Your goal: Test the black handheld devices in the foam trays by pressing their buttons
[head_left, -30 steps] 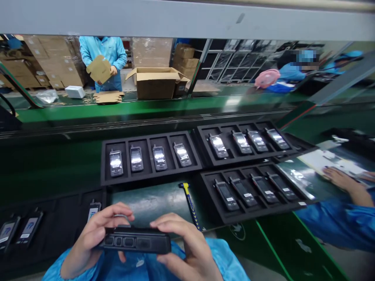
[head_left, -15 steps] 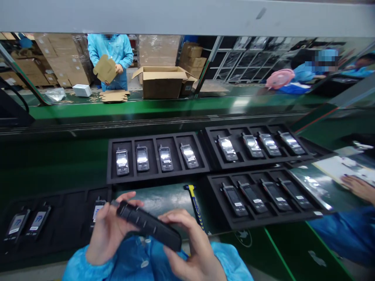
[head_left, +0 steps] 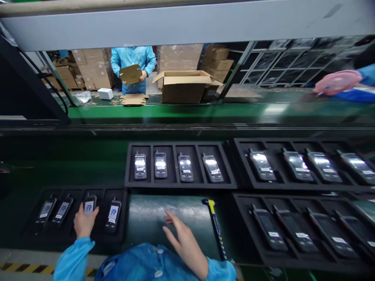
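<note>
My left hand grips the lower part of a handheld radio, which has a large screen and a stub antenna. This radio lies in the third compartment of the near-left black foam tray, screen up. Others like it fill the compartments on both sides, among them a radio just to the right. Over the bare green bench my right hand hovers with fingers apart, holding nothing. To its right lies a hammer with a yellow head and a blue-and-yellow handle.
Behind the bench stands a black tray of radios, with two more trays at the right. Across a green conveyor, a person holds folded cardboard beside an open carton. A dark monitor borders the left.
The radio held between both hands has gone down into the left tray, with my left hand on it. My right hand has let go. The view has swung left.
</note>
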The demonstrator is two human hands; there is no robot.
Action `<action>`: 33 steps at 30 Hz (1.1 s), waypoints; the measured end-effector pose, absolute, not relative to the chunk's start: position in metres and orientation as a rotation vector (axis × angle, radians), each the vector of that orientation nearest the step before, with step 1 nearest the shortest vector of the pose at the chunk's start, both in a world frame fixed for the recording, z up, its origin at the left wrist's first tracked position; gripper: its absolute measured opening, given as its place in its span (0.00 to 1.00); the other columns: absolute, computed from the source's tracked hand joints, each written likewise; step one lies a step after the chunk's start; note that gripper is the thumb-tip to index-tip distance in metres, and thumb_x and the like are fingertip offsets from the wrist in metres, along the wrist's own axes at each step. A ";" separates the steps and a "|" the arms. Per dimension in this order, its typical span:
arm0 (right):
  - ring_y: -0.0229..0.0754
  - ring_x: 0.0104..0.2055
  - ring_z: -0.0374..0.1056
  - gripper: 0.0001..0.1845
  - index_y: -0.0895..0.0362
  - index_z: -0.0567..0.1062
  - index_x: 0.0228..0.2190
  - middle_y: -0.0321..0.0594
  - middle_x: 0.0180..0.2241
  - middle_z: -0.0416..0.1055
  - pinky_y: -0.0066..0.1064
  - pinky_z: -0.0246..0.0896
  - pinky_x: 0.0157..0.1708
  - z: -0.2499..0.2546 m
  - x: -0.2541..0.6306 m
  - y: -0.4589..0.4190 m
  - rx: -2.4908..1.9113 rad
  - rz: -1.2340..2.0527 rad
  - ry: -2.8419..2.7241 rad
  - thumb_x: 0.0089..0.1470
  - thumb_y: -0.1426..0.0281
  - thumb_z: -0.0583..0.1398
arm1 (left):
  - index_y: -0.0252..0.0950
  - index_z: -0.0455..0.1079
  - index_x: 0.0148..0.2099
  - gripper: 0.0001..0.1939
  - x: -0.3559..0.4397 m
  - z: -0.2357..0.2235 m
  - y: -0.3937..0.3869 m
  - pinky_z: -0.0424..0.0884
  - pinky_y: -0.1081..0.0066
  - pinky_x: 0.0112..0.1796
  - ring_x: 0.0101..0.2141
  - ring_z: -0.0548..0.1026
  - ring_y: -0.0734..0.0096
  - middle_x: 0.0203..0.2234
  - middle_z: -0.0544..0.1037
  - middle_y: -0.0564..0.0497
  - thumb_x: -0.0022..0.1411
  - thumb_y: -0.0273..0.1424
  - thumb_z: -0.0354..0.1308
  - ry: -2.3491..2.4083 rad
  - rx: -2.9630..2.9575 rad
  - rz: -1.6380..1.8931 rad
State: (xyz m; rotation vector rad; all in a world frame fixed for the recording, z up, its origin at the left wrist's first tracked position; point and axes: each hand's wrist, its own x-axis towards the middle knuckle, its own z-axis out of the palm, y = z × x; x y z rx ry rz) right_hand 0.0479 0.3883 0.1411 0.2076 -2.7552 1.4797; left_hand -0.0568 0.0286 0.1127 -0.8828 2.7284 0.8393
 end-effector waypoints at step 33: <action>0.41 0.39 0.68 0.22 0.57 0.69 0.48 0.41 0.39 0.70 0.32 0.65 0.40 0.213 0.025 0.335 0.462 2.189 -2.299 0.53 0.65 0.63 | 0.38 0.58 0.59 0.30 -0.014 0.227 0.147 0.49 0.67 0.61 0.61 0.56 0.63 0.60 0.60 0.49 0.60 0.47 0.56 2.094 -0.565 2.081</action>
